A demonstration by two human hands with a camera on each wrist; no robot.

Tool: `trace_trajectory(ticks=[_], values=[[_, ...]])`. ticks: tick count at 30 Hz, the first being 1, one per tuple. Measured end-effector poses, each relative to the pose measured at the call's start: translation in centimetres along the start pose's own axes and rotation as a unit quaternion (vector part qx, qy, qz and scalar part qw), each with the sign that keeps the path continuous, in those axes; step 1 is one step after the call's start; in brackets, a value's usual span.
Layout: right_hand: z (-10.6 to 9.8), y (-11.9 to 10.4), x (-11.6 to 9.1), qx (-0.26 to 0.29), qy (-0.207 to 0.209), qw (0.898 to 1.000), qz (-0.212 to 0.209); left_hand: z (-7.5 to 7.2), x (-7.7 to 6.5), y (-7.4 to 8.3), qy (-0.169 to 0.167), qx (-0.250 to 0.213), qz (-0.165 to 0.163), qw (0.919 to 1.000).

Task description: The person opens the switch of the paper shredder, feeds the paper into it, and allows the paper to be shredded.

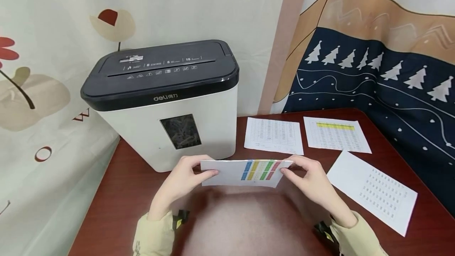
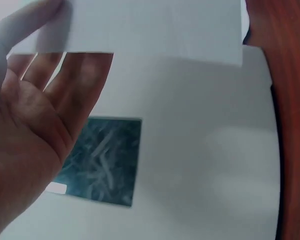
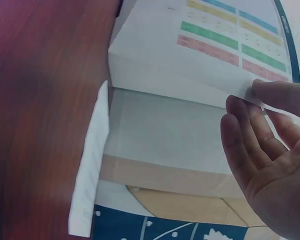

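Observation:
Both hands hold up one sheet of paper (image 1: 227, 173) printed with blue, yellow, green and red bands, in front of a paper shredder (image 1: 213, 121). My left hand (image 1: 186, 177) pinches its left end between thumb and fingers. At the right end my right hand (image 1: 313, 179) pinches it the same way. The right wrist view shows the coloured bands on the paper (image 3: 210, 55) close up. In the left wrist view the left hand (image 2: 35, 120) hangs before the shredder's window (image 2: 105, 160), with paper strips visible behind it.
Behind the right hand lie a printed table sheet (image 1: 273, 135), a sheet with a yellow band (image 1: 337, 135) and a third printed sheet (image 1: 373, 192), flat on the dark red table (image 1: 117, 208). Patterned curtains (image 1: 355, 70) hang close behind the table.

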State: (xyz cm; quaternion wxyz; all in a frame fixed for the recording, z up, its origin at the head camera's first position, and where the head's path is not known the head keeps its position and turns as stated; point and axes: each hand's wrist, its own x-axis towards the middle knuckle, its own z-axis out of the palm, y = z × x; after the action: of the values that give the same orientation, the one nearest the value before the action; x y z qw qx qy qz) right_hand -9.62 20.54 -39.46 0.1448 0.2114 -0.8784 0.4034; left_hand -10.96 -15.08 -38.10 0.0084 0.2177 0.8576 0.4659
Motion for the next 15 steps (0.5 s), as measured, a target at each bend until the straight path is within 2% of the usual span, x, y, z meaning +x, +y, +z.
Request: trace_trajectory(ticks=[5, 9, 15], values=[[-0.2, -0.6, -0.3, 0.011, 0.046, 0.998, -0.043, -0.6, -0.4, 0.0, 0.011, -0.001, 0.007, 0.9999], [-0.2, -1.1, -0.4, 0.03, 0.076, 0.995, -0.063, -0.8, -0.4, -0.2, 0.047, -0.002, 0.008, 0.9988], [-0.5, -1.9, 0.3, 0.046, 0.11, 0.991, -0.067, -0.8, -0.5, 0.6, 0.117, 0.008, 0.028, 0.9927]])
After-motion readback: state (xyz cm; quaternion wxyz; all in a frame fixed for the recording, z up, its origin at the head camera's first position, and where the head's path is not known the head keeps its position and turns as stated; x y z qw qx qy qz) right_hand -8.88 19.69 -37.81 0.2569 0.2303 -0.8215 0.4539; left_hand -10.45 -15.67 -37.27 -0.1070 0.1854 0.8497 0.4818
